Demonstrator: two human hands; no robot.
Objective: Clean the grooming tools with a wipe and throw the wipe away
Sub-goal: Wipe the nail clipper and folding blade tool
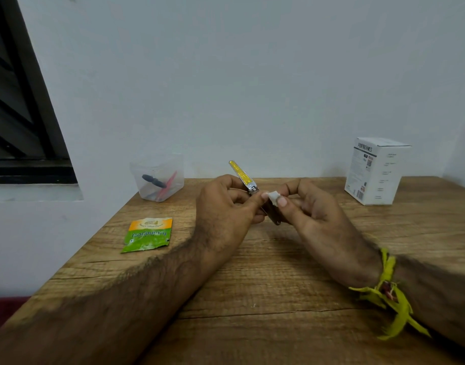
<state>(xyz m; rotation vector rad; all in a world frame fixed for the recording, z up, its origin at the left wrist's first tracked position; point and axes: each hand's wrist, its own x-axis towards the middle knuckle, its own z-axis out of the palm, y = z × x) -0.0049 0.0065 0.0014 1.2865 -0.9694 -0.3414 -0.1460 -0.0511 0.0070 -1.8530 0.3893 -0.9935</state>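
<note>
My left hand (226, 206) grips a metal nail clipper (243, 176) above the wooden table (278, 285); its yellow lever is swung up and points away to the upper left. My right hand (310, 206) pinches a small folded white wipe (274, 196) between thumb and forefinger and presses it against the clipper's jaw end. The clipper's lower body is mostly hidden between my fingers. A clear plastic tub (159, 177) at the back left holds a dark tool and a pink tool.
A torn green and orange sachet (148, 234) lies flat on the table left of my left forearm. A white printed box (376, 171) stands at the back right by the wall. The table's left edge runs diagonally beside a dark window.
</note>
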